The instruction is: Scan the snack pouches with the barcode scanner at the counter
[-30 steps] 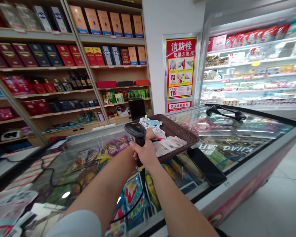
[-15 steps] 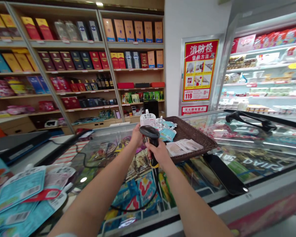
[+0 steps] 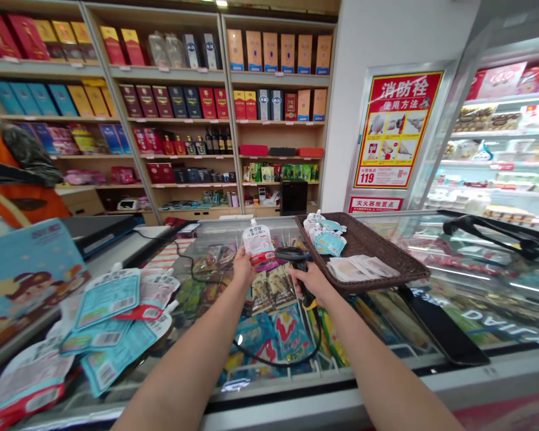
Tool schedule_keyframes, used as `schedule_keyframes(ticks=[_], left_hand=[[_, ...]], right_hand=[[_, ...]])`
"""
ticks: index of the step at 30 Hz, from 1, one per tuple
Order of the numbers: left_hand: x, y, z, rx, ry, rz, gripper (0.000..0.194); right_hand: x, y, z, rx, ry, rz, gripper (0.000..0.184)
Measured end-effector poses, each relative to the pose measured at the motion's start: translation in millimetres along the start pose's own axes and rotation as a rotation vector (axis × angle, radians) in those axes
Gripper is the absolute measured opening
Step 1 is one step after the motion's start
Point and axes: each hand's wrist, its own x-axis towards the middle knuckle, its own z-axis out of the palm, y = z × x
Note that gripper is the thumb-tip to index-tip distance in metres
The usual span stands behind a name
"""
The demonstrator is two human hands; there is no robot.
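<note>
1. Pouch [image 3: 259, 240], white and red, is held upright over the glass-topped freezer [image 3: 260, 414]; left hand [image 3: 243, 267] grip is closed on its left side.
2. Black scanner [image 3: 291, 255] is held by its handle, right hand [image 3: 313, 282] grip clamped round it; head is beside the pouch, cable [image 3: 320, 341] looped over the glass.
3. Surface: sliding glass, colourful packs visible beneath. Brown tray [image 3: 375, 246] is set beyond the right hand, loaded with pouches and flat pale packets [image 3: 359, 268]. Black phone [image 3: 444, 326] is laid near its front right corner.
4. Left side: blue and red-white pouch pile [image 3: 110, 305] is heaped; illustrated box [image 3: 27, 284] is placed beside it.
5. Room: back wall is lined with shelves [image 3: 175, 73] of boxes and bottles; red-and-yellow poster [image 3: 399, 133] is mounted right of them; lit chiller [image 3: 509, 164] is stocked at far right.
</note>
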Motion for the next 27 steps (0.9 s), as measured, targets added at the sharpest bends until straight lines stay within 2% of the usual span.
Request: schedule_keyframes(ticks=[8, 27], left_hand=[[1.3, -4.8, -1.6, 0.012, 0.027, 0.015, 0.047], [6.2, -9.5, -1.5, 0.036, 0.078, -0.030, 0.038]], right_hand=[[1.4, 4.0, -0.4, -0.066, 0.044, 0.046, 0.025], [-3.4, 1.0, 0.2, -0.110, 0.030, 0.065, 0.028]])
